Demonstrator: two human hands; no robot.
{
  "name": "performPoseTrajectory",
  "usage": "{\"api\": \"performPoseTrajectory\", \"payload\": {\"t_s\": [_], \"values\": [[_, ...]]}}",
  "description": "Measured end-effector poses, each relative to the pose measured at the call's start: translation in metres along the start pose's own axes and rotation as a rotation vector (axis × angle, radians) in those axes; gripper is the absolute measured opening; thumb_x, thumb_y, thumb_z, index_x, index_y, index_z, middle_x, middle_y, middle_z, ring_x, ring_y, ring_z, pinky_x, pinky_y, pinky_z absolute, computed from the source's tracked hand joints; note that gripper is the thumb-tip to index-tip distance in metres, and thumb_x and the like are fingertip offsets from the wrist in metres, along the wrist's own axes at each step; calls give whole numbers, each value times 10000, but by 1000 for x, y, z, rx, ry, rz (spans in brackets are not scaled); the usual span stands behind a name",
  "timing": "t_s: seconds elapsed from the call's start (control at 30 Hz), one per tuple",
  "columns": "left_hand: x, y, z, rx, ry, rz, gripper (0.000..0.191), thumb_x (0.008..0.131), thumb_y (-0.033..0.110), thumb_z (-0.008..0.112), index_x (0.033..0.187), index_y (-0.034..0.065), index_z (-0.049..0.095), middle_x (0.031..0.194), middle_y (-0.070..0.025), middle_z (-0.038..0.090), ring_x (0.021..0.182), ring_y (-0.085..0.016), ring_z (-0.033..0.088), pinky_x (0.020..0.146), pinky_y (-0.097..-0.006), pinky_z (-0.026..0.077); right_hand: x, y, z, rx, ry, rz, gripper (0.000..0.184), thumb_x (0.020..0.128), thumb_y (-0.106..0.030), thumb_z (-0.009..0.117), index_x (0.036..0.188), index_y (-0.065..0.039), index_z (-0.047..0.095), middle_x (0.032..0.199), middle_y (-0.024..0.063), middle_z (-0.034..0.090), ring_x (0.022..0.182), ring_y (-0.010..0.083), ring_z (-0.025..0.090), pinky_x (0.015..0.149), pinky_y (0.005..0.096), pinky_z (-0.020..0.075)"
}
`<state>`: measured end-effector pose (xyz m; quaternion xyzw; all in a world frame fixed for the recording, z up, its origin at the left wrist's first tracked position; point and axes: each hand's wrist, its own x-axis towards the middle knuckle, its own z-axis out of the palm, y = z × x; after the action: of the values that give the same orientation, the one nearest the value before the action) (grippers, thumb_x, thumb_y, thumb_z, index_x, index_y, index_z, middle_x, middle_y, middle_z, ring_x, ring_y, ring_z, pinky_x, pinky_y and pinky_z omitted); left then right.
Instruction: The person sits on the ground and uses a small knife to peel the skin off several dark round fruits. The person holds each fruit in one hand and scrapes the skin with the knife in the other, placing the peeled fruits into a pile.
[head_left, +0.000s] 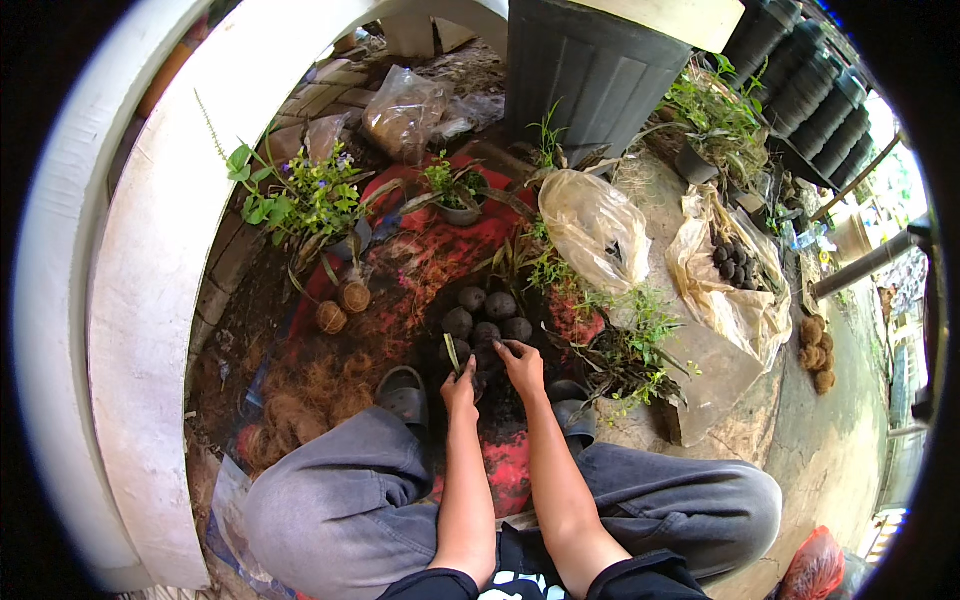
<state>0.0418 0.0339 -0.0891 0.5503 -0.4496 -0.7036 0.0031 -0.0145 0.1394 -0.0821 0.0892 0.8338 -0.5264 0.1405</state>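
My left hand (459, 386) holds a small plant with a pale-edged green leaf (451, 351) that points up and away from me. Beneath it is dark soil (499, 397), and its roots are hidden by my fingers. Close by on the right, my right hand (523, 367) has its thumb and fingertips bent towards the dark clump between my hands; whether it grips anything is unclear. Just beyond my fingers sits a cluster of several round black soil balls (500, 305). Two fibre-wrapped balls (355, 297) lie farther left.
Loose brown coconut fibre (307, 397) is heaped on the red sheet (510, 465) at left. Potted plants (457, 195) stand around the far side, and a leafy clump (630, 360) grows at right. Beyond it lie a clear plastic bag (596, 229) and an open bag (750, 300) with dark balls.
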Motion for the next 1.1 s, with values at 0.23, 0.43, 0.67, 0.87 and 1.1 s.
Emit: {"api": "performPoseTrajectory", "payload": {"t_s": [0.23, 0.43, 0.67, 0.87, 1.1], "values": [[-3, 9, 4, -297, -94, -37, 349, 834, 320, 706, 1072, 81, 614, 936, -43, 619, 866, -174, 592, 766, -333, 497, 10, -12, -4, 113, -182, -55, 420, 818, -330, 700, 1047, 20, 670, 1000, 178, 679, 945, 264, 649, 784, 372, 502], [-3, 36, 6, -644, -362, 43, 436, 903, 359, 603, 1274, 145, 522, 1110, -39, 598, 1012, -179, 574, 934, -366, 445, 6, -48, -7, 180, -323, -202, 391, 813, -295, 710, 1015, 38, 669, 950, 167, 688, 858, 253, 663, 745, 368, 510], [-8, 49, -2, -669, -412, 150, 342, 926, 275, 576, 1224, 108, 572, 1055, -34, 621, 970, -164, 595, 826, -342, 498, -10, -91, -16, -53, -309, -287, 351, 803, -257, 711, 1025, 13, 683, 927, 193, 692, 850, 250, 679, 759, 366, 514], [-22, 59, 0, -616, -405, 204, 248, 892, 233, 637, 1094, 95, 596, 985, -16, 631, 895, -139, 605, 775, -313, 520, -14, -96, -9, -112, -253, -393, 316, 764, -190, 737, 1006, 6, 687, 959, 176, 671, 859, 310, 662, 759, 372, 511], [-27, 70, -2, -435, -338, 283, 155, 905, 171, 619, 991, 43, 597, 892, -38, 617, 791, -130, 600, 689, -289, 542, -11, -95, -5, -189, -246, -525, 250, 753, -108, 724, 964, 17, 676, 930, 160, 634, 845, 348, 628, 725, 411, 495]]}}
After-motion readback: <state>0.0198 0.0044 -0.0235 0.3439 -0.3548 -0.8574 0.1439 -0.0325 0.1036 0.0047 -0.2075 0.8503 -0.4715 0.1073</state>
